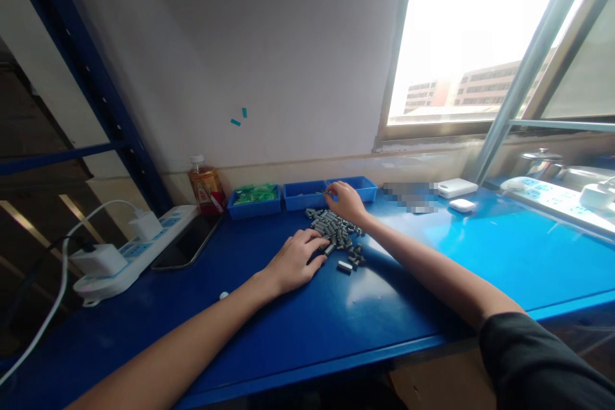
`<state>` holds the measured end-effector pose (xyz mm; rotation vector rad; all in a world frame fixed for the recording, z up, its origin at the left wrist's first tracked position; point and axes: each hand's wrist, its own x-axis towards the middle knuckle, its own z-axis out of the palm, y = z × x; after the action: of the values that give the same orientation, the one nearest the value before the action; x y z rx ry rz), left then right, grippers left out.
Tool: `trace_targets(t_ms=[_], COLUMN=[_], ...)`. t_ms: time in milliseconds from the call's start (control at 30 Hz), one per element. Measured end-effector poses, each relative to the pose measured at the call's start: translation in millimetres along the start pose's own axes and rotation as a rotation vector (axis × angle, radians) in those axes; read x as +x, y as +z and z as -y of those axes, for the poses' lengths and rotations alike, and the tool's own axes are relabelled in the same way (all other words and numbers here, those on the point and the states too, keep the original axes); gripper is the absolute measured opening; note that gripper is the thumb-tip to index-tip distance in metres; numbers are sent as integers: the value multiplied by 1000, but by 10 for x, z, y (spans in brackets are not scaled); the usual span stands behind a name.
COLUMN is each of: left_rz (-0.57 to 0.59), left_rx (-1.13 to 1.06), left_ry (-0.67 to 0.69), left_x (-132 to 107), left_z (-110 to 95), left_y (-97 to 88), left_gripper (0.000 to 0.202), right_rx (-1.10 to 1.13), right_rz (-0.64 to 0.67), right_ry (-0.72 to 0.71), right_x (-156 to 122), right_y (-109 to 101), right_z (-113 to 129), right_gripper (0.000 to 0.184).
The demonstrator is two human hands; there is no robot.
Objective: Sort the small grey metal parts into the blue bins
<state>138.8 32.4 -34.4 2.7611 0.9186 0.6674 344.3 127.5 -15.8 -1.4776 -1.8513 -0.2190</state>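
Note:
A heap of small grey metal parts [331, 225], short cylinders and screw-like pieces, lies on the blue table. My left hand [298, 259] rests at the heap's near left side, thumb and fingers apart, the fingertips close to a metal cylinder [329, 249]. Over the edge of the middle blue bin [302, 204], my right hand [346, 202] is closed in a pinch. A small metal part [326, 193] shows at its fingertips; its exact kind is too small to tell. Another cylinder [344, 266] lies apart at the heap's near side.
Left of the middle bin stands a blue bin [254, 208] of green packets; a third bin [365, 189] is at the right. A bottle [205, 186], phone [187, 243] and power strip [144, 250] are leftward. White cases [456, 188] and another power strip [562, 198] lie rightward.

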Motion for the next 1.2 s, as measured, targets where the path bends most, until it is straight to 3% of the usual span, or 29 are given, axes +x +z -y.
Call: trace_targets(t_ms=[300,467,567,733,900,1100,1200], left_rz=[-69,-107,-222,-417,-396,-372,-310], left_rx=[17,-17,-125,-361,-519,-620,-504], left_ry=[-124,-138,-227,-424,-418,-417,-397], left_x=[50,30,49,77,80,82,83], left_z=[57,43,88,244,307,324,295], left_y=[32,35,4,-35,6,36,56], left_gripper=[7,10,13,19,24,31,34], right_rx=[-88,-106,-57,234,226,201,118], right_rz=[-9,18,56,152,89,79,-1], right_ry=[148,101,-32,-434,-497,-529,-430], right_x=[260,202,13,-553,-727,-567,-395], right_y=[295,219,59,-219,-226,-157,-172], right_z=[35,89,184,395,518,485,407], right_gripper=[25,28,25,19,25,13,14])
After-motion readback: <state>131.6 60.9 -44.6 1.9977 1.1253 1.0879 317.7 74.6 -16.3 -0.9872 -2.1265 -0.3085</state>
